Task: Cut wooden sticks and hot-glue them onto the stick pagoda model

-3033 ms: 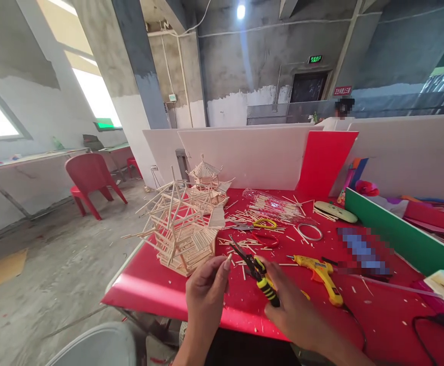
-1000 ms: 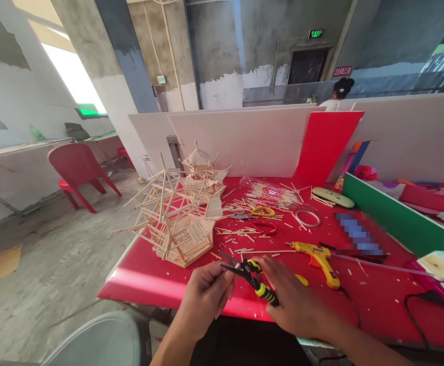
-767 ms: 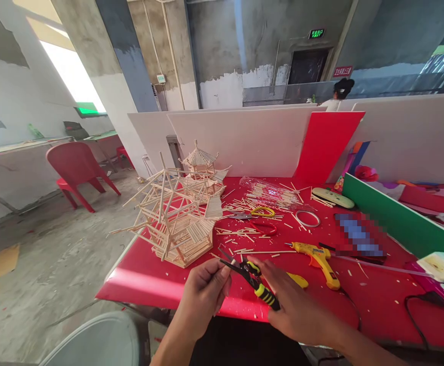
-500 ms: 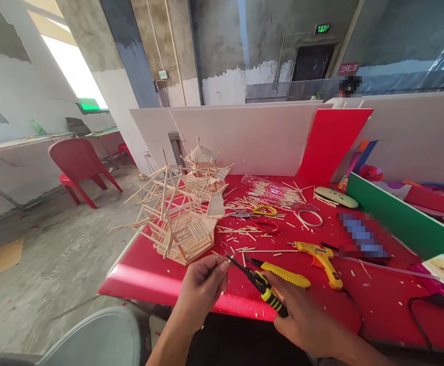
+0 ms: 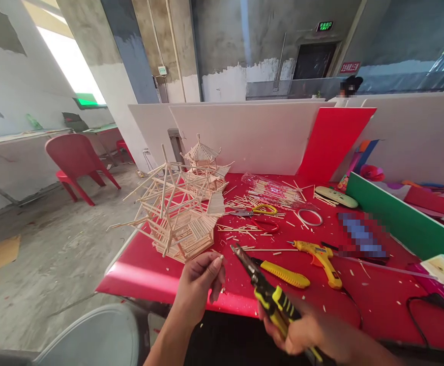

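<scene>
My left hand (image 5: 197,284) is closed in a pinch near the table's front edge, with the pale tip of a short wooden stick (image 5: 221,257) showing at the fingertips. In my right hand (image 5: 301,328) are long-nosed pliers (image 5: 258,279) with black and yellow handles. Their jaws point up and left, apart from the stick. Just beyond my left hand stands a pavilion frame (image 5: 179,218) built of thin wooden sticks, its roof an open lattice. A smaller stick pavilion (image 5: 202,160) with a covered roof stands behind it.
On the red table (image 5: 149,274) lie a yellow utility knife (image 5: 285,274), a yellow glue gun (image 5: 319,256), scissors (image 5: 252,211), a tape roll (image 5: 310,217) and a bag of sticks (image 5: 273,190). Loose sticks are scattered about. A green board (image 5: 397,218) stands at right; a person (image 5: 347,89) is beyond the partition.
The pliers have moved away from my left fingertips, back and to the right, with my right hand turning and lowering. My left hand keeps its pinch and has barely shifted.
</scene>
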Tool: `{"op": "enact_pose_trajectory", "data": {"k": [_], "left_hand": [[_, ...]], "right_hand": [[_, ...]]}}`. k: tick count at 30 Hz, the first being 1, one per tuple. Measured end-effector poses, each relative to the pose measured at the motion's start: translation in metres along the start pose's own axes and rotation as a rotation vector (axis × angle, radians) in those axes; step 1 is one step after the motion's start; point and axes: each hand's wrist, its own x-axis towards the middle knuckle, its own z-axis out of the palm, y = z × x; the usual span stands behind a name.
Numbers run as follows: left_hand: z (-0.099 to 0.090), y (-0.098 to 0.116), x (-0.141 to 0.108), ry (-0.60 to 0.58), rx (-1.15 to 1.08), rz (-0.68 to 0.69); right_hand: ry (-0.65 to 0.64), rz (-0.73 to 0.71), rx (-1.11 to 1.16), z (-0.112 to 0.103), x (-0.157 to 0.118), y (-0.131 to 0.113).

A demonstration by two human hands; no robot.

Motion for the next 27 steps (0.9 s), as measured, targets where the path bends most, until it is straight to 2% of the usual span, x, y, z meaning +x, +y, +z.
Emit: {"op": "enact_pose_trajectory", "data": {"k": [3, 5, 7, 11, 14, 17, 22, 27], "left_hand": [[0.006, 0.003, -0.001, 0.055, -0.071, -0.047], [0.009, 0.006, -0.002, 0.100, -0.140, -0.071], [0.009, 0.009, -0.002, 0.159, -0.229, -0.078], [-0.005, 0.016, 0.001, 0.288, -0.402, -0.049], [-0.019, 0.019, 0.004, 0.358, -0.476, -0.055], [-0.028, 0.020, 0.010, 0.385, -0.534, -0.081], [-0.027, 0.018, 0.025, 0.387, -0.549, -0.056], [-0.021, 0.016, 0.031, 0.447, -0.498, -0.042]], "right_hand": [[0.261, -0.019, -0.399, -0.021, 0.017, -0.028], [0.526, 0.018, -0.873, -0.032, 0.037, -0.046], [0.629, 0.047, -1.046, -0.036, 0.062, -0.056], [0.775, 0.053, -1.140, -0.029, 0.106, -0.058], [0.851, -0.003, -1.177, -0.022, 0.120, -0.052], [0.867, -0.121, -1.198, -0.015, 0.120, -0.045], [0.801, -0.502, -1.093, -0.008, 0.114, -0.032], [0.825, -0.594, -1.035, -0.006, 0.109, -0.032]]}}
